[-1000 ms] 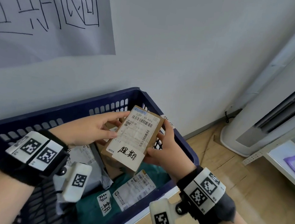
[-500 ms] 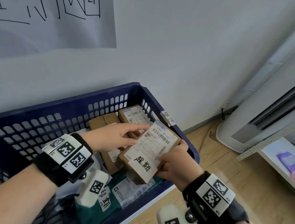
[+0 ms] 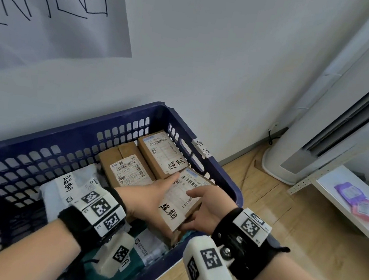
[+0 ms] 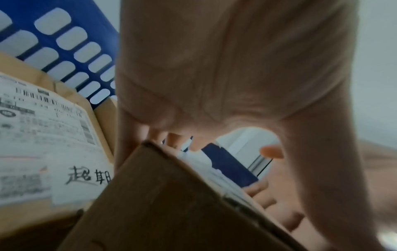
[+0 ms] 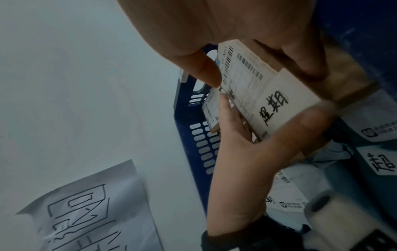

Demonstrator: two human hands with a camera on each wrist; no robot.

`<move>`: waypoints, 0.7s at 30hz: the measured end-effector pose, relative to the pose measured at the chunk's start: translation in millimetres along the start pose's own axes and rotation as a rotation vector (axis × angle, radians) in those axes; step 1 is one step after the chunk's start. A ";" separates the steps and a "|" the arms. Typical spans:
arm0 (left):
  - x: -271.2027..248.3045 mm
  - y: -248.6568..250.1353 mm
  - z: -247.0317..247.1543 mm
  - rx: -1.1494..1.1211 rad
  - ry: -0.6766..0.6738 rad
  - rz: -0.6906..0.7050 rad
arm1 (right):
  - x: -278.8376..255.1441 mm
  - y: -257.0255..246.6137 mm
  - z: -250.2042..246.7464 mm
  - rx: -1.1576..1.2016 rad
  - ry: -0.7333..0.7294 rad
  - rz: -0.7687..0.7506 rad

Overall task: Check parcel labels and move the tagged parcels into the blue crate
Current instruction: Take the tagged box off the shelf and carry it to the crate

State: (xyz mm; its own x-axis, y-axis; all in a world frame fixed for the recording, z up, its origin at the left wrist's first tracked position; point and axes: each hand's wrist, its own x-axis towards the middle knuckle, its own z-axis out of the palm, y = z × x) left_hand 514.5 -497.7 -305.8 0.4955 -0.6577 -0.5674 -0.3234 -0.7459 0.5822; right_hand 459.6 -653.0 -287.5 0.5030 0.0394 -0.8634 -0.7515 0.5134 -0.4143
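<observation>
Step in hand: setting down of a tagged cardboard parcel (image 3: 182, 200) inside the blue crate (image 3: 121, 118), near its right wall and front right corner; held tilted, label side up, handwritten white tag (image 3: 169, 211) at the near end; lower end close over the packages beneath, contact there not clear. Left hand (image 3: 148, 196): on the parcel's left side, forefinger stretched along the top edge, other fingers tucked under the far end in the left wrist view; gripping the parcel. Right hand (image 3: 205, 212): thumb on the label face, fingers curled under the right side; likewise clamped on the parcel. Already in the crate: two cardboard boxes (image 3: 144, 158) side by side toward the back right corner, each tagged; a grey mailing bag (image 3: 73, 186) with a tag nearer the left; a green bag (image 3: 142, 251) by the front edge, partly hidden by the wrists. Outside the crate: wooden floor (image 3: 283, 233), white shelf (image 3: 345, 201) with pink and purple packets (image 3: 357, 203) at the right. Next move, by judgement: lowering flat onto the pile beside the rear boxes, then release by both hands; care needed against sliding off the uneven bags beneath.
</observation>
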 end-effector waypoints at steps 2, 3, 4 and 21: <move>6.2 -1.0 11.9 0.048 0.054 -0.002 | 2.3 -0.5 4.2 -0.030 0.074 -0.009; 8.0 -0.8 17.1 0.056 0.081 -0.006 | 2.6 -0.6 5.3 -0.039 0.083 -0.003; 11.1 -3.1 21.5 0.052 0.099 -0.009 | 0.8 -0.6 6.8 -0.051 0.079 0.011; 14.1 -11.0 27.7 0.231 0.150 -0.036 | 30.9 9.8 3.6 -0.237 0.278 -0.304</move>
State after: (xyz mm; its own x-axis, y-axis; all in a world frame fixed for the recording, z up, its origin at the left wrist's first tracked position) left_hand 502.7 -501.7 -336.4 0.6183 -0.6199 -0.4832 -0.4698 -0.7843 0.4052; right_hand 469.3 -643.6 -317.3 0.6060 -0.3297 -0.7239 -0.6808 0.2556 -0.6864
